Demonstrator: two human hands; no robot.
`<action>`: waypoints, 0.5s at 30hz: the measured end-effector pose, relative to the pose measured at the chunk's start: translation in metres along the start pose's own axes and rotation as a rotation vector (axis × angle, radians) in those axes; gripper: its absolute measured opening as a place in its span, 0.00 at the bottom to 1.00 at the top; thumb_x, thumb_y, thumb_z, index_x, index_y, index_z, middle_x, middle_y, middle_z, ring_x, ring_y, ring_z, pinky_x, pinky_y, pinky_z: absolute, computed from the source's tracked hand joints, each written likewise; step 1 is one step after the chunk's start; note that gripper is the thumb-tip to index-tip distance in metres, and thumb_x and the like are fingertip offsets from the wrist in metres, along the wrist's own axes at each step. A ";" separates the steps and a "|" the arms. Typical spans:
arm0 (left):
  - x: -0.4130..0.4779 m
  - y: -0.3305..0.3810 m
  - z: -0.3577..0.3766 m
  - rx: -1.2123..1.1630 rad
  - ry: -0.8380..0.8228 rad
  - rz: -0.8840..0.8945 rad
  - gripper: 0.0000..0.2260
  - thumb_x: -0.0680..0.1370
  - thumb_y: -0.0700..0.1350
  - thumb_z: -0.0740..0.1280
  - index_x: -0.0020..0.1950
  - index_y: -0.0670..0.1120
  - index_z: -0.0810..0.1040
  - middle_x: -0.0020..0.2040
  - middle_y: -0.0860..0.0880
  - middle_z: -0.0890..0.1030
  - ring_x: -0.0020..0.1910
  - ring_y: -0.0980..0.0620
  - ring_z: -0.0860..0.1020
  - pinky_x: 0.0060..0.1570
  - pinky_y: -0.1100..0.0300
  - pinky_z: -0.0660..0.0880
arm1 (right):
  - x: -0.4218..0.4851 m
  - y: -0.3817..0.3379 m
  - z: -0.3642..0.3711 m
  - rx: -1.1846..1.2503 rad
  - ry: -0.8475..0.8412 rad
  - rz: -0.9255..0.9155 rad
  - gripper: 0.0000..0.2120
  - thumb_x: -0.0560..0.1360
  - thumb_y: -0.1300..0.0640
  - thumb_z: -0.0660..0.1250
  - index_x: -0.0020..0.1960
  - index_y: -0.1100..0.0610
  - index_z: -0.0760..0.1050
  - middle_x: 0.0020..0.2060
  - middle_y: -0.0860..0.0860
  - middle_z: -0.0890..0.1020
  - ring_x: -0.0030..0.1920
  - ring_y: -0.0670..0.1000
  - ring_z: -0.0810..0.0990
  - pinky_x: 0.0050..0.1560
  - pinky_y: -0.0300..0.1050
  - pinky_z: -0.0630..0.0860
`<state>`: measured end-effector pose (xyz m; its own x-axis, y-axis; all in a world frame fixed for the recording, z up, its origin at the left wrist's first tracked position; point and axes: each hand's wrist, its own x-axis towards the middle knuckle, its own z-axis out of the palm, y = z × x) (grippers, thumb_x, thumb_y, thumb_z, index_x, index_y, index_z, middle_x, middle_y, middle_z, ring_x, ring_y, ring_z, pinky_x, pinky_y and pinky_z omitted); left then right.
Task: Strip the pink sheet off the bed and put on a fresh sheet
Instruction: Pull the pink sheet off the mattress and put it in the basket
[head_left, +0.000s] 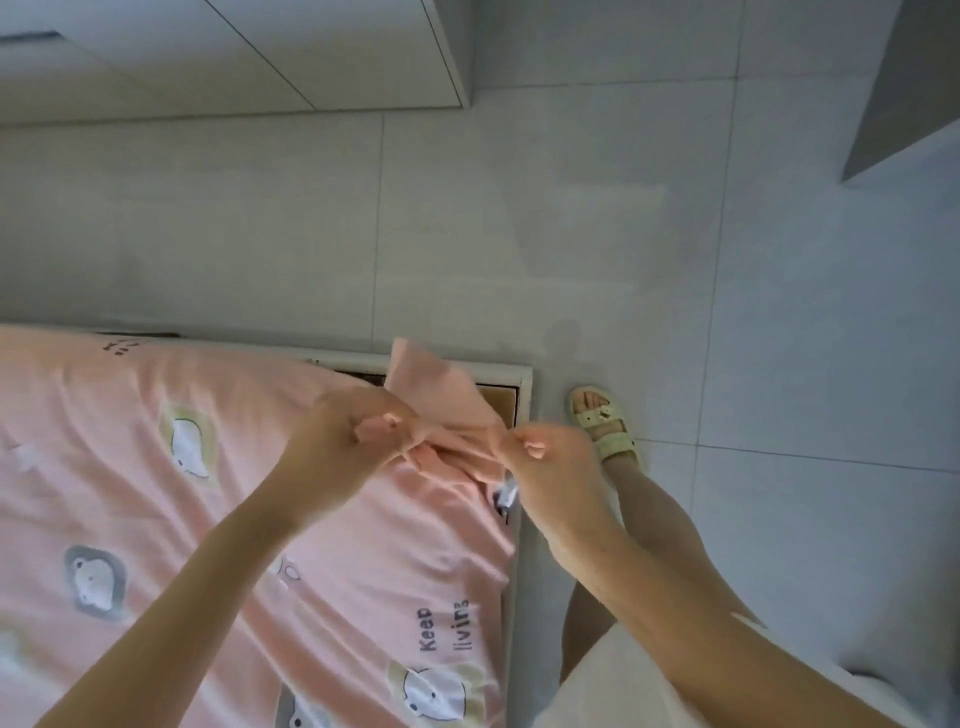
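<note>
1. Head view: the pink sheet (156, 493) covers the bed, one corner lifted over the bed frame (524, 379).
2. Left grip (343, 441) and right grip (545, 457) both pinch that corner.
3. A hard tug could snag cloth on the frame or slip the pinch.
4. Dropped cloth may tangle the sandal (602, 421) nearby.
</note>
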<state>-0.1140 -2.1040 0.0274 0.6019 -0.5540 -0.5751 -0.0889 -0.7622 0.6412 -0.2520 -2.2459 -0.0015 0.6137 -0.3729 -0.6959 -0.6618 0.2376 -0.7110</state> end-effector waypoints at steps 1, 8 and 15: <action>0.000 0.004 0.002 0.068 0.001 0.018 0.13 0.70 0.61 0.63 0.40 0.55 0.81 0.40 0.59 0.82 0.42 0.62 0.79 0.43 0.68 0.72 | -0.008 -0.001 -0.018 0.016 0.080 0.001 0.18 0.77 0.56 0.65 0.35 0.69 0.76 0.26 0.57 0.74 0.29 0.55 0.71 0.35 0.46 0.66; 0.029 -0.007 0.027 0.610 -0.020 0.035 0.36 0.66 0.66 0.47 0.66 0.51 0.74 0.68 0.53 0.73 0.68 0.50 0.69 0.64 0.54 0.64 | -0.052 -0.020 -0.073 0.026 0.257 -0.163 0.21 0.76 0.55 0.67 0.31 0.69 0.71 0.24 0.61 0.72 0.26 0.52 0.67 0.33 0.46 0.65; 0.081 -0.004 0.038 0.667 -0.043 -0.139 0.21 0.79 0.52 0.58 0.72 0.57 0.65 0.74 0.54 0.65 0.73 0.50 0.62 0.70 0.51 0.56 | -0.017 0.002 -0.087 -0.022 0.402 -0.191 0.16 0.72 0.56 0.73 0.31 0.65 0.75 0.25 0.58 0.76 0.27 0.52 0.71 0.33 0.43 0.69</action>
<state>-0.0950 -2.1586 -0.0409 0.6118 -0.4388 -0.6581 -0.4922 -0.8625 0.1175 -0.3011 -2.3170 0.0177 0.5126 -0.7286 -0.4543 -0.5642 0.1130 -0.8179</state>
